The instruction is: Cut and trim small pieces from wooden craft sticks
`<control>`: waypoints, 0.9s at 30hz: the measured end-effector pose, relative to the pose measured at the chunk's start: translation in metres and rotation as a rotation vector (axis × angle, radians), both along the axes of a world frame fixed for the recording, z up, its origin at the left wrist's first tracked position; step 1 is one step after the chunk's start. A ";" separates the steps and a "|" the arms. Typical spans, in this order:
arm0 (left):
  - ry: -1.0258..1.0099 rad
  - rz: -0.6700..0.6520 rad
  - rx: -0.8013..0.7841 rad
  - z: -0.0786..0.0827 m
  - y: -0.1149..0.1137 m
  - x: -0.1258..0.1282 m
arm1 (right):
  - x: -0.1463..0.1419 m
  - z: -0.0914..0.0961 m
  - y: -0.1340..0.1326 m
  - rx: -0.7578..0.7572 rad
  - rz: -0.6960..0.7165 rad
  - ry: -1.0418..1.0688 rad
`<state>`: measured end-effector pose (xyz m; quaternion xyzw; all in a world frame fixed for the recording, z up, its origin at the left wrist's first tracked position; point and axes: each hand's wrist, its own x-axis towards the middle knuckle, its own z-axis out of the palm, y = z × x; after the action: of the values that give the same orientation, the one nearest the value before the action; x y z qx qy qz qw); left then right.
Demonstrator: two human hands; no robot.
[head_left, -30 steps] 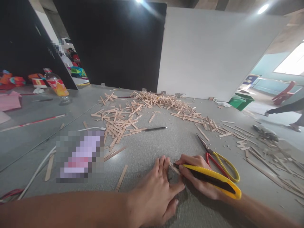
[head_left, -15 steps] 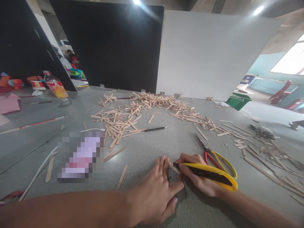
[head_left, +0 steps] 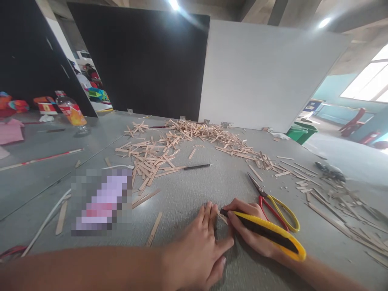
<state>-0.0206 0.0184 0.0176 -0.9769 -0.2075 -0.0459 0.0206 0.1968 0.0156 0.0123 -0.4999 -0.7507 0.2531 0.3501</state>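
Observation:
My right hand (head_left: 247, 222) is closed round a yellow and black utility knife (head_left: 269, 234), its front end pointing left and down at the table. Under that end lies a small piece of wooden craft stick (head_left: 223, 218), partly covered by my fingers. My left hand (head_left: 200, 242) lies low over the table, fingertips pinning the piece from the left and thumb beside it. The knife's blade cannot be made out. Just beyond my right hand are scissors (head_left: 266, 197) with one red and one yellow handle.
A heap of craft sticks (head_left: 200, 131) spreads across the back of the grey table (head_left: 188, 190), with a black pen (head_left: 197, 166) in front. A blurred-out purple object (head_left: 106, 198) and a white cable (head_left: 47, 220) lie left. Wood strips (head_left: 330, 218) lie right; a bottle (head_left: 71, 111) stands back left.
The knife's rear end has swung slightly down and to the right while its front stays at the stick piece. My left hand has barely moved; the whole view has shifted a little.

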 end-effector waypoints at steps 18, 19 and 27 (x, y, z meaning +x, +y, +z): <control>0.009 -0.003 -0.043 0.000 0.002 0.002 | 0.003 0.003 0.005 -0.084 0.039 -0.022; 0.010 -0.004 -0.044 -0.001 0.002 0.001 | 0.003 0.003 0.005 -0.087 0.039 -0.026; 0.000 0.002 -0.063 -0.001 0.003 0.001 | 0.005 0.001 0.006 -0.085 0.045 -0.027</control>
<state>-0.0191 0.0217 0.0166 -0.9769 -0.2099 -0.0395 -0.0102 0.2016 0.0215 0.0133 -0.5008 -0.7549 0.2857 0.3125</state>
